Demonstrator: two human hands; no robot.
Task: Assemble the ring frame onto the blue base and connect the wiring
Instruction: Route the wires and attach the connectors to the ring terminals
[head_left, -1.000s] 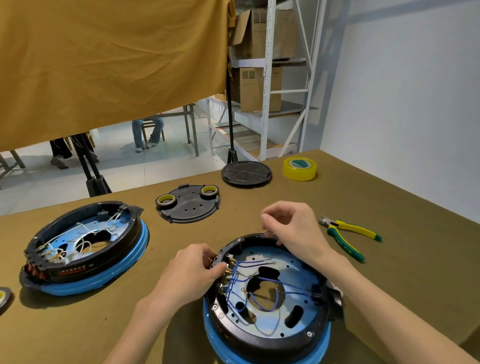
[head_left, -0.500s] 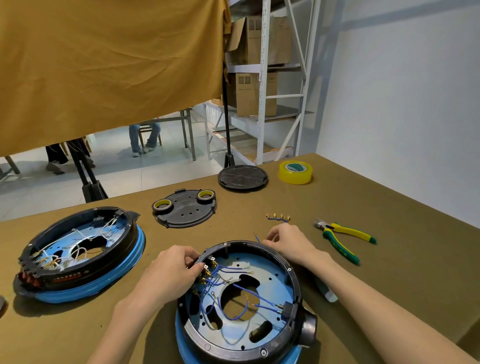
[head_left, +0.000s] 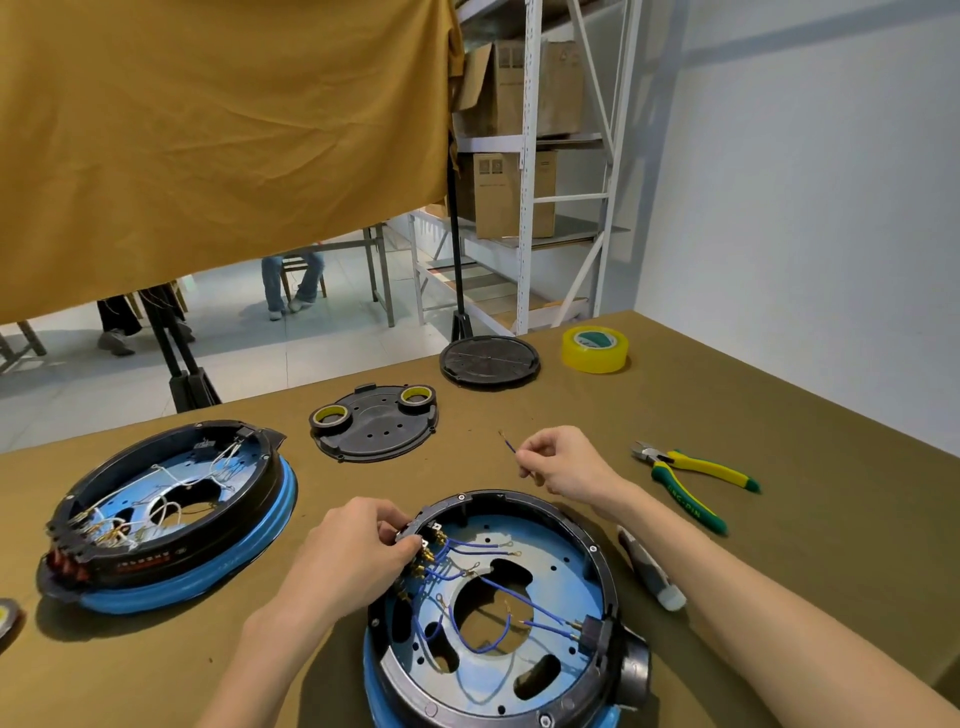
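— What's over on the left?
— A second wired unit (head_left: 166, 519); then the left hand (head_left: 358, 551), fingers pinched on the near black ring frame (head_left: 597, 545) at its terminals; the blue base (head_left: 395, 696) sits under it at the table's front edge.
— And the right?
— The right hand (head_left: 561, 462) pinches a loose blue wire (head_left: 510, 446) above the table; pliers (head_left: 691, 480) lie beyond.

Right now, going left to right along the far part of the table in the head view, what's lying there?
Black plate with two tape rolls → round black cover → yellow tape roll → yellow-green pliers, nearer than the rest.
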